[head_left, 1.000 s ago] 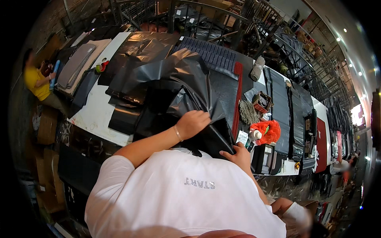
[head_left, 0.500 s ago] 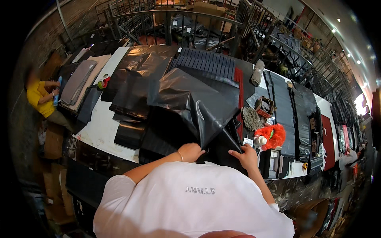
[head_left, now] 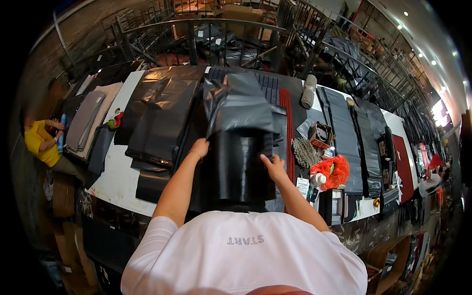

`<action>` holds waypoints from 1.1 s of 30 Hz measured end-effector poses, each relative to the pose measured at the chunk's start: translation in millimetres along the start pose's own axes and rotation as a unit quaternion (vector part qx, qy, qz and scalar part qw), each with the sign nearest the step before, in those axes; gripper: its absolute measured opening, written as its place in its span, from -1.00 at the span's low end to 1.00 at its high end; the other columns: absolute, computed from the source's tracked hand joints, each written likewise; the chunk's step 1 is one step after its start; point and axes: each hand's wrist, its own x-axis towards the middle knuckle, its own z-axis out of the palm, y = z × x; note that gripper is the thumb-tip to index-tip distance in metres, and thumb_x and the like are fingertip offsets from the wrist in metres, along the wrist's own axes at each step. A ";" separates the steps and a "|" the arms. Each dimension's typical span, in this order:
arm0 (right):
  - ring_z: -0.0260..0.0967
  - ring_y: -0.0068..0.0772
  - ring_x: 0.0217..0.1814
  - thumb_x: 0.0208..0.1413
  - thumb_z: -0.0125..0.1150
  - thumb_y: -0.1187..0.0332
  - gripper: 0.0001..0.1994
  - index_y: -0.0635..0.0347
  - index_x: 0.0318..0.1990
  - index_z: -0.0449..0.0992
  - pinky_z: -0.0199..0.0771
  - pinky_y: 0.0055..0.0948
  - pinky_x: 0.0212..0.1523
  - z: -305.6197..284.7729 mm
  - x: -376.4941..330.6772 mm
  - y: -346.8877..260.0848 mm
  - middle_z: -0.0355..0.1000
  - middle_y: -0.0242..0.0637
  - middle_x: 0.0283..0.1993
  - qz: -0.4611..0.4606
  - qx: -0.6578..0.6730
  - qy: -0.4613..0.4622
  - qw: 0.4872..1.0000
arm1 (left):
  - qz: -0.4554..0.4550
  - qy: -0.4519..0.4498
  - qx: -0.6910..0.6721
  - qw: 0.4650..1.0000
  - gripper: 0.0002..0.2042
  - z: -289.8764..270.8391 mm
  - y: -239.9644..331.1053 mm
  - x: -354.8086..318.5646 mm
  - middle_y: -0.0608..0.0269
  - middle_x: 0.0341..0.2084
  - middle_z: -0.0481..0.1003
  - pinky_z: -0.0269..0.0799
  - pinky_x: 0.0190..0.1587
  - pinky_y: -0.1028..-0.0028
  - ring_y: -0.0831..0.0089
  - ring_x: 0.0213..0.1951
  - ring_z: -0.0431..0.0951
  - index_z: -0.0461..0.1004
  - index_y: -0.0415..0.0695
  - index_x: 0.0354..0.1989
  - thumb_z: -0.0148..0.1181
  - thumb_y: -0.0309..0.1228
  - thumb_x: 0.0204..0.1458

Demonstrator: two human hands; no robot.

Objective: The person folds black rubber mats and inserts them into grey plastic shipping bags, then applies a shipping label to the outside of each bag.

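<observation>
Between left hand (head_left: 200, 147) and right hand (head_left: 275, 167), glossy, creased black sheeting (head_left: 241, 120)

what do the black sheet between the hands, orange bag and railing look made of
Black sheet: probably plastic film, glossy, given its creases and highlights. Orange bag: likely thin plastic, slightly shiny, from its crumpled folds. Railing: seems metal, dark and dull, judging by slim bars.

A single row of grey block letters (head_left: 246, 240) is running upside down across the white shirt (head_left: 246, 268) at bottom centre. Right of centre, a white label (head_left: 303, 186) is showing print too small to read. Tiny white tags (head_left: 218, 41) are sitting at upper centre, equally unreadable.
</observation>
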 end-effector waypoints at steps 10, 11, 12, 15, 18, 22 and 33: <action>0.37 0.38 0.12 0.00 0.33 0.33 -0.30 0.18 0.30 0.14 0.43 0.09 0.09 -27.2 95.0 63.3 0.25 0.18 0.19 -0.149 -0.182 0.173 0.956 | -0.024 0.007 -0.003 1.000 -0.67 14.2 18.5 -26.7 -0.19 -0.05 0.55 0.43 0.05 -0.05 -0.20 0.04 0.52 0.48 -0.11 0.01 0.01 -0.30 0.12; 0.39 0.37 0.09 0.01 0.31 0.31 -0.31 0.16 0.30 0.16 0.46 0.09 0.06 -28.3 108.2 52.8 0.26 0.19 0.14 -0.132 -0.195 0.163 0.958 | -0.044 -0.008 0.015 0.999 -0.66 10.1 27.4 -27.0 -0.17 -0.04 0.55 0.43 0.06 -0.04 -0.18 0.05 0.52 0.46 -0.10 0.04 0.02 -0.30 0.11; 0.40 0.35 0.06 0.01 0.28 0.29 -0.34 0.14 0.29 0.17 0.47 0.09 0.02 -24.1 130.6 58.9 0.27 0.17 0.13 -0.170 -0.212 0.182 0.945 | -0.056 -0.016 0.022 0.998 -0.65 11.4 26.3 -23.4 -0.18 -0.03 0.55 0.42 0.08 -0.02 -0.15 0.06 0.53 0.46 -0.09 0.06 0.02 -0.30 0.11; 0.41 0.34 0.03 0.05 0.27 0.26 -0.47 0.17 0.16 0.29 0.48 0.09 -0.02 -16.3 174.2 54.7 0.31 0.13 0.11 -0.180 -0.238 0.142 0.944 | -0.054 0.004 0.018 0.998 -0.67 8.5 29.5 -26.9 -0.14 -0.02 0.56 0.47 0.09 0.05 -0.10 0.07 0.54 0.51 -0.13 0.03 -0.01 -0.33 0.13; 0.43 0.30 0.02 0.14 0.18 0.30 -0.58 0.20 0.13 0.30 0.48 0.10 -0.06 -26.6 195.7 66.0 0.37 0.11 0.05 -0.206 -0.288 0.097 0.930 | -0.070 -0.015 -0.006 0.997 -0.70 -0.3 54.0 -27.2 -0.12 -0.07 0.58 0.50 0.05 0.06 -0.10 0.00 0.57 0.58 -0.15 -0.09 0.00 -0.38 0.07; 0.47 0.30 -0.05 0.27 -0.12 0.29 -0.66 0.23 0.12 0.34 0.48 0.11 -0.09 -13.8 202.8 70.0 0.47 0.08 -0.02 -0.200 -0.392 0.058 0.896 | -0.066 0.023 0.022 0.997 -0.69 11.3 41.2 -20.5 -0.09 -0.10 0.60 0.50 0.05 0.07 -0.06 -0.01 0.58 0.61 -0.10 -0.10 0.02 -0.35 0.05; 0.44 0.27 -0.21 0.23 -0.09 0.46 -0.86 0.33 -0.29 0.40 0.42 0.03 -0.23 -16.0 73.4 107.4 0.44 0.11 -0.27 -0.286 -0.240 0.068 0.925 | 0.005 -0.044 0.016 0.999 -0.74 -2.5 38.4 -73.2 -0.23 -0.14 0.57 0.46 0.02 0.03 -0.17 -0.03 0.56 0.57 -0.19 -0.11 0.05 -0.43 0.06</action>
